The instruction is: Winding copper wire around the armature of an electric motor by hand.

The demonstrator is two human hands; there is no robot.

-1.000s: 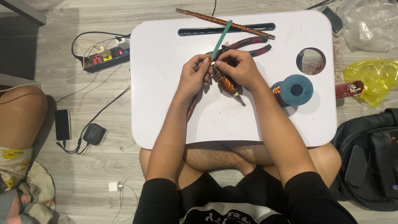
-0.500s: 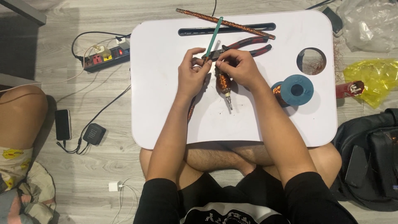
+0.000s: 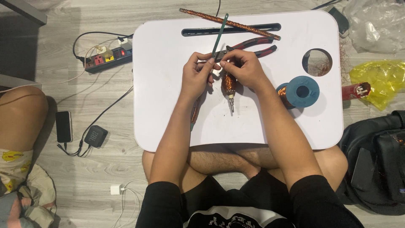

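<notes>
Over the middle of the white lap table (image 3: pixel 168 105), my two hands meet fingertip to fingertip. My left hand (image 3: pixel 197 76) pinches the lower end of a thin green strip (image 3: pixel 221 31) that slants up and away. My right hand (image 3: pixel 242 67) grips the top of a small copper-wound motor armature (image 3: pixel 229 86), whose shaft hangs down toward me. Red-handled pliers (image 3: pixel 253 44) lie just behind my right hand. A blue spool of copper wire (image 3: pixel 299 90) sits to the right of my right forearm.
A long copper-wrapped rod (image 3: pixel 228 23) lies across the table's far slot, and another rod (image 3: pixel 193 116) lies under my left forearm. On the floor are a power strip (image 3: pixel 105 57), phone (image 3: pixel 64 126), yellow bag (image 3: pixel 379 80) and black bag (image 3: pixel 379 164). Another person's knee (image 3: pixel 21 118) is at left.
The armature has swung from slanting to the right to hanging straight down toward me. The green strip has tipped a little more upright. Both hands stay together.
</notes>
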